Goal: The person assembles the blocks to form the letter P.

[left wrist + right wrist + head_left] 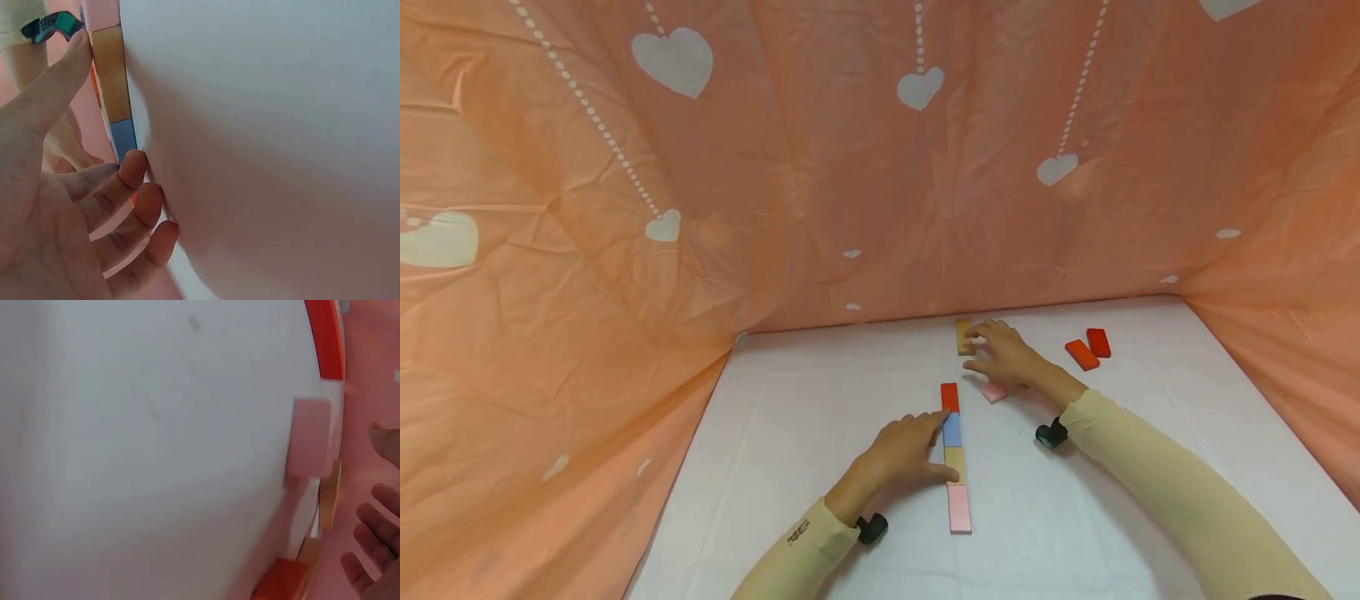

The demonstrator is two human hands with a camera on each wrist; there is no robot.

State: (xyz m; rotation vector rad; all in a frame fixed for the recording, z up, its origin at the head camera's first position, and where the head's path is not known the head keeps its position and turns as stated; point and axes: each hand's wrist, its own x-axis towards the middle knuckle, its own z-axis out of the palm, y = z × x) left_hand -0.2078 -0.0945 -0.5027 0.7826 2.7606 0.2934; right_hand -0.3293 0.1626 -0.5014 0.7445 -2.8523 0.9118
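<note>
A straight row of flat blocks lies end to end on the white cloth: red (950, 397), blue (952, 430), wooden (955, 460) and pink (959, 508). My left hand (901, 448) is at the row's left side, thumb by the wooden block and index finger near where red meets blue. In the left wrist view its fingers (149, 203) are spread and relaxed. Farther back, my right hand (1009, 354) hovers with parted fingers over a loose pink block (993, 392), which it partly covers. Its fingertips come near another wooden block (964, 337).
Two loose red blocks, one (1082, 355) beside the other (1098, 342), lie at the back right. A peach curtain (865, 183) with white hearts encloses the back and sides of the white-covered table (805, 392).
</note>
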